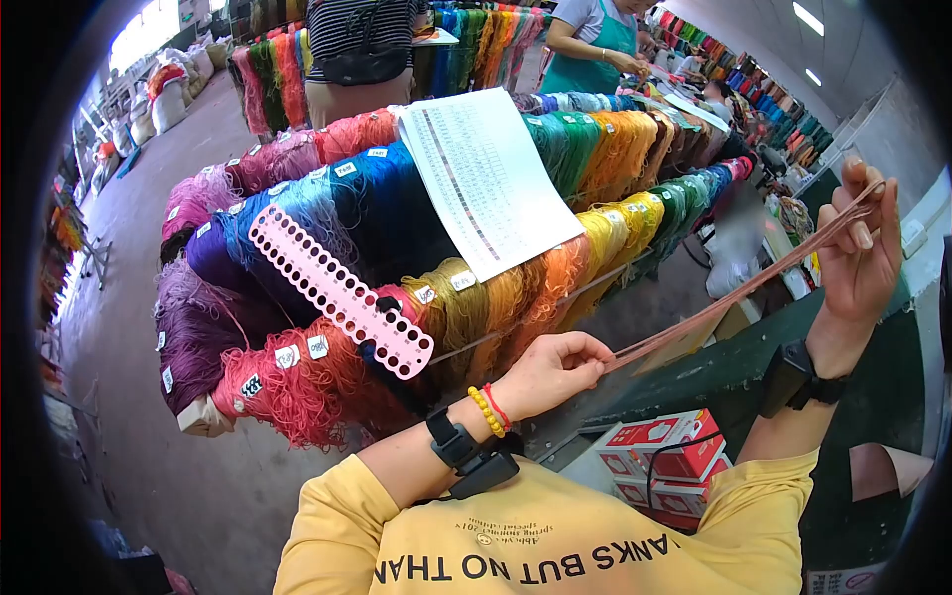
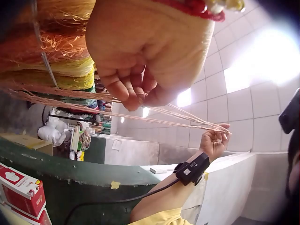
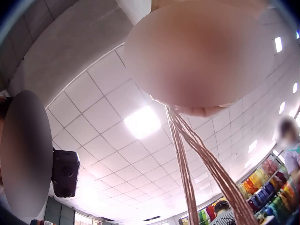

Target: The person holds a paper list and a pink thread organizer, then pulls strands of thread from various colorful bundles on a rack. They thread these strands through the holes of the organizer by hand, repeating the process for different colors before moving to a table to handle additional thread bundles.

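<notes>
A skein of dusty-pink thread [image 1: 729, 296] stretches taut on a slant between the two hands. My left hand [image 1: 550, 377] pinches its lower end between thumb and fingers, in front of the hanging yarn. Raised at the right, my right hand [image 1: 859, 238] holds the upper end, looped about its curled fingers. The left wrist view shows the strands [image 2: 164, 119] spread apart, some passing the left fingertips [image 2: 133, 101]. In the right wrist view two bundles of thread [image 3: 213, 180] run down from the right hand, which is mostly blurred out.
Racks of coloured yarn [image 1: 565, 260] stand before me, with a printed sheet [image 1: 486, 178] and a pink card with holes [image 1: 337, 290] lying on top. Red and white boxes [image 1: 662, 448] sit below my arms by a green counter [image 1: 863, 392]. Two people [image 1: 595, 45] stand beyond.
</notes>
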Demonstrator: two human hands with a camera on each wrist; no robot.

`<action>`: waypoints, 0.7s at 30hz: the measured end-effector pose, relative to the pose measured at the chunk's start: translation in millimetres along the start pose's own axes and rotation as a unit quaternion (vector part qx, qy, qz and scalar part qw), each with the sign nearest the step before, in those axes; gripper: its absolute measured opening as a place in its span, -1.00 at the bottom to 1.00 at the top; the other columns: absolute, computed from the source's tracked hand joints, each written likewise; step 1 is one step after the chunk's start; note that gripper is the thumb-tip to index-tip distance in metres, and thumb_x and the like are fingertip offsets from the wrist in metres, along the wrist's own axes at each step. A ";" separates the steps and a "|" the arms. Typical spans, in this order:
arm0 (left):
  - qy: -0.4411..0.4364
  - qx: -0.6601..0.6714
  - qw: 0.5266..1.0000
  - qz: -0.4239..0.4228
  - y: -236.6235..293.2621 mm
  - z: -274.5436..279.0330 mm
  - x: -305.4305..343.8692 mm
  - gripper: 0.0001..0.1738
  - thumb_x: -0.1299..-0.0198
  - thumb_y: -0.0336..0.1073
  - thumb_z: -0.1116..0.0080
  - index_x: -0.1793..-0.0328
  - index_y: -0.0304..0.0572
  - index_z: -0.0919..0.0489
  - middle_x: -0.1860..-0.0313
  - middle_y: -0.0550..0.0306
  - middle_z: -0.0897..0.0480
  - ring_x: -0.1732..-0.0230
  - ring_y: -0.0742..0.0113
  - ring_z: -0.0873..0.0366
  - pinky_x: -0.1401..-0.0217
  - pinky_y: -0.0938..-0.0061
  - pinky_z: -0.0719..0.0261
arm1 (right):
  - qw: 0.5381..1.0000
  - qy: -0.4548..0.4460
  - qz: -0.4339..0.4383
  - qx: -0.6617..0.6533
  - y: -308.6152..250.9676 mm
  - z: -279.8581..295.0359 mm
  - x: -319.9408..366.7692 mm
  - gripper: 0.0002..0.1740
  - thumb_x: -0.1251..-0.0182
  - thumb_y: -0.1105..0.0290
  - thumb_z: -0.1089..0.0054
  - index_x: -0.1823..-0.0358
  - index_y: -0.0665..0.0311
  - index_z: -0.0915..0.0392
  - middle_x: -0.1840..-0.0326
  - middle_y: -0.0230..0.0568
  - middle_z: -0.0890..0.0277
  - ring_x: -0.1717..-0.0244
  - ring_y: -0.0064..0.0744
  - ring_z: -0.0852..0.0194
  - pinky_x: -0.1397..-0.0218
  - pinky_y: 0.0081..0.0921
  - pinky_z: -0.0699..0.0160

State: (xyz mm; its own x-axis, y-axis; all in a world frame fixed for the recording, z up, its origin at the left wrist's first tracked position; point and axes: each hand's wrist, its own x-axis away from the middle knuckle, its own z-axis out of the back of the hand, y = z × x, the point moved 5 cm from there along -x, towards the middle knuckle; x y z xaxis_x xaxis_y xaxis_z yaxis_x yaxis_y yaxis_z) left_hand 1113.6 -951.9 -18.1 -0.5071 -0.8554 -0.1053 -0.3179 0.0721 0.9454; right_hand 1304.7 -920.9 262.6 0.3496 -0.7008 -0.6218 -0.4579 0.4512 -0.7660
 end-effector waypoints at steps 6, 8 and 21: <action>-0.002 -0.011 1.000 0.021 6.4 1.7 2.4 -0.81 -0.20 -0.36 -0.12 0.10 -0.28 -0.55 0.31 0.27 -0.59 0.35 0.63 -0.47 0.31 0.73 -0.45 | 1.000 -0.022 0.001 -0.011 4.0 -3.2 -2.3 -0.73 -0.46 0.29 0.18 0.18 0.36 -0.41 0.00 0.09 -0.43 0.58 -0.68 -0.27 0.49 -0.71 -0.23; -0.001 -0.003 1.000 0.018 5.9 2.5 2.4 -0.81 -0.19 -0.34 -0.12 0.12 -0.27 -0.55 0.31 0.27 -0.59 0.37 0.63 -0.46 0.32 0.73 -0.44 | 1.000 -0.021 0.000 -0.009 5.3 -2.8 -2.6 -0.73 -0.46 0.29 0.18 0.18 0.36 -0.41 0.00 0.09 -0.43 0.58 -0.67 -0.28 0.49 -0.70 -0.23; 0.006 0.059 0.998 0.023 -0.7 8.4 3.0 -0.85 -0.24 -0.29 -0.09 0.19 -0.20 -0.46 0.40 0.33 -0.50 0.42 0.62 -0.42 0.36 0.71 -0.41 | 1.000 0.003 -0.001 0.001 14.6 -0.2 -3.4 -0.76 -0.46 0.28 0.18 0.22 0.30 -0.39 0.01 0.02 -0.45 0.60 -0.70 -0.28 0.48 -0.72 -0.25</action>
State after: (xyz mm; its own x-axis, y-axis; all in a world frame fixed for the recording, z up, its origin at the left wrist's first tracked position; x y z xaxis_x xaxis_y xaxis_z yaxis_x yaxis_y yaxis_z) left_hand 1105.6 -950.2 -21.7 -0.5144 -0.8556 -0.0580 -0.3863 0.1708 0.9064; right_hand 1296.6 -912.1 253.5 0.3457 -0.7054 -0.6188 -0.4550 0.4508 -0.7680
